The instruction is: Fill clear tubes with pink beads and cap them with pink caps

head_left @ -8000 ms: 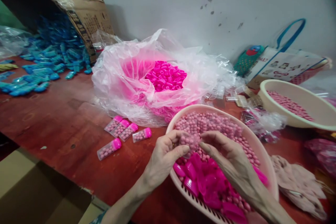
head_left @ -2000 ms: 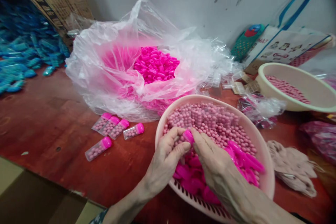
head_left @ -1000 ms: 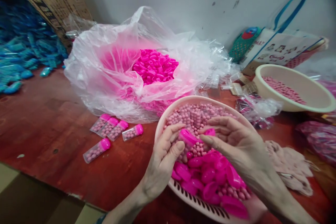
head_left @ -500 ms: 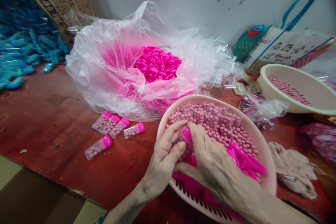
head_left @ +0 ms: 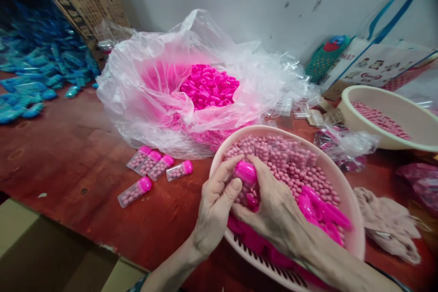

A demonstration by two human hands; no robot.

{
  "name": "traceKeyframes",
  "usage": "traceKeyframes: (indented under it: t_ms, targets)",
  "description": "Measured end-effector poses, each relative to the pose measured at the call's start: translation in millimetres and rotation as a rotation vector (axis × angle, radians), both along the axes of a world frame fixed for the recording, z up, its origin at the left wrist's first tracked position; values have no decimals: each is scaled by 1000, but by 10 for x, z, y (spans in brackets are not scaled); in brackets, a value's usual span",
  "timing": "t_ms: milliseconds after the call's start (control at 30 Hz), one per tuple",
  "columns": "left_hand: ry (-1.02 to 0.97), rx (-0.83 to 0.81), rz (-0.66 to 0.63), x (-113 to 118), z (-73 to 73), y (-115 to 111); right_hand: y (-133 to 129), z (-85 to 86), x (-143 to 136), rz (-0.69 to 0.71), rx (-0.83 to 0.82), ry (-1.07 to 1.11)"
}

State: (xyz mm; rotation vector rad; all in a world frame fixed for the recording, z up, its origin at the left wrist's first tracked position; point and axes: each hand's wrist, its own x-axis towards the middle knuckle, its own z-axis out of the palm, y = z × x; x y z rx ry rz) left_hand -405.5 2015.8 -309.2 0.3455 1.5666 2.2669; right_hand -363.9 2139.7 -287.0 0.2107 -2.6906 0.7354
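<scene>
My left hand is wrapped round a small clear bottle with a bright pink cap, above the near left part of a pink basket. Close against the bottle's right side is my right hand, its fingers curved; whether it holds anything is hidden. Pink beads fill the basket, with clear containers among them and loose pink caps at the right. On the table to the left lie several bead-filled bottles with pink caps.
Behind the basket, a plastic bag holds many pink caps. Blue pieces and a cardboard box are at the back left. At the right are a cream bowl, clear containers and a crumpled cloth on the red table.
The fingers of my right hand have moved off the pink cap, which now shows more fully. The whole view has shifted slightly, with things appearing further right.
</scene>
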Motion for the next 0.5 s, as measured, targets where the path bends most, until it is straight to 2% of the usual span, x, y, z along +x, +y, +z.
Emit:
traceKeyframes:
  t_ms: [100, 233, 367, 433, 500]
  targets:
    - [-7, 42, -23, -8, -3, -11, 11, -24, -17, -7, 201, 40]
    - [-6, 37, -138, -13, 5, -53, 68, 49, 30, 25, 418, 124]
    - [-48, 39, -152, -14, 4, -84, 41, 80, 45, 9, 667, 170]
    - [-63, 46, -152, -9, -2, -82, 10, 55, 40, -8, 749, 160]
    - [-67, 46, -143, 6, -8, -63, -16, 19, 31, -10, 746, 142]
